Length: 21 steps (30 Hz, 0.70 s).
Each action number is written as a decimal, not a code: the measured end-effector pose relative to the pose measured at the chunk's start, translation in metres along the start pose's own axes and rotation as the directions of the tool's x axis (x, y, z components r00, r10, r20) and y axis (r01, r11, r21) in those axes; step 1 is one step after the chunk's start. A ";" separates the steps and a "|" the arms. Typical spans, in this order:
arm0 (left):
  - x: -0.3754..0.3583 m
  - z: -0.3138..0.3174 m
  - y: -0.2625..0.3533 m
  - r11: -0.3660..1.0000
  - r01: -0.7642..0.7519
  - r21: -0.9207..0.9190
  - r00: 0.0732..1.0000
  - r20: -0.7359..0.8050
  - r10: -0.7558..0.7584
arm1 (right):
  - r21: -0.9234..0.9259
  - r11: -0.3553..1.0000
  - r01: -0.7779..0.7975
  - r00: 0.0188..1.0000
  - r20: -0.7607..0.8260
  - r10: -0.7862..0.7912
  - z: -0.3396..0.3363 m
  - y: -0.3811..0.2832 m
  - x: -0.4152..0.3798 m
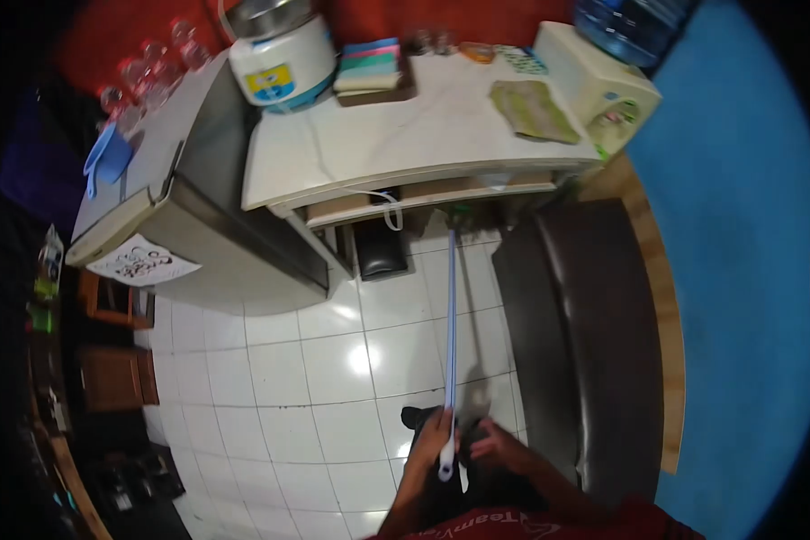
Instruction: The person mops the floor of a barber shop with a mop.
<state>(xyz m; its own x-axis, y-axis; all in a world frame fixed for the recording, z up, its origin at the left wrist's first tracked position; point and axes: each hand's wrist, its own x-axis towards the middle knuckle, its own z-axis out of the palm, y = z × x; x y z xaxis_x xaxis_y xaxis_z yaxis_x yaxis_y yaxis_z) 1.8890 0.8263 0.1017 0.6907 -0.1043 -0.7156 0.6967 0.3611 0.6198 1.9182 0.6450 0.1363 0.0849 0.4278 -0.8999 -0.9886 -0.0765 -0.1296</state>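
A long broom [451, 315] with a pale blue handle reaches away from me across the floor. Its far end lies in shadow under the white table, where a bit of green and dark bristles show faintly. My left hand [436, 438] is wrapped round the handle close to its white end cap. Just right of the handle, my right hand [493, 443] is apart from it, with loosely bent fingers and nothing visible in them.
The white table [387, 148] carries a rice cooker [283, 63], folded cloths [369, 67], a green cloth [533, 112] and a water dispenser [598, 85]. A fridge [216, 225] stands left, a dark padded bench [594, 342] right. A black stool [381, 252] sits beneath the table.
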 end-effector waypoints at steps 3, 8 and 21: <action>0.084 0.033 -0.021 0.999 -0.005 -0.052 0.995 0.103 0.010 | 0.012 0.965 0.261 0.952 0.162 -0.259 0.011 0.037 -0.009; 0.102 0.075 -0.133 0.900 0.087 0.427 0.996 -0.010 -0.091 | -0.624 0.753 0.209 0.714 -0.429 -0.553 -0.029 0.068 -0.025; -0.127 0.219 -0.230 0.811 0.371 0.453 0.532 0.612 -0.585 | -0.647 0.762 0.026 0.595 -0.603 -0.532 -0.114 0.291 -0.235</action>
<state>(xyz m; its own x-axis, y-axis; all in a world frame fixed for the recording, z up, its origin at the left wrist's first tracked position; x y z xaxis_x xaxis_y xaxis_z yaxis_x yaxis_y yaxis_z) 1.6837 0.5533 0.1208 0.0780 -0.8342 -0.5458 0.9087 -0.1656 0.3831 1.6247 0.4193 0.2622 0.6511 -0.2477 -0.7175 -0.6710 -0.6295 -0.3916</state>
